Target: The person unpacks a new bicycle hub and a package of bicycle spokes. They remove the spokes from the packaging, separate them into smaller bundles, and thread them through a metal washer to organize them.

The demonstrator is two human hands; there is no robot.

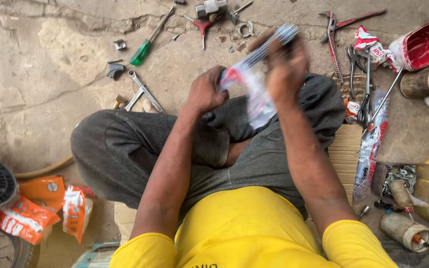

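Silvery thin spokes in a bundle [269,47] slant from lower left to upper right above the person's lap, their lower ends in a clear red-and-white plastic sleeve [254,94]. Left hand [205,92] pinches the sleeve's end; right hand [286,69], raised and blurred, closes around the bundle's upper part

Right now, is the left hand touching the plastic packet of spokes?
Touching. The head view shows the left hand pinching the lower end of the plastic packet of spokes, while the right hand grips its upper part.
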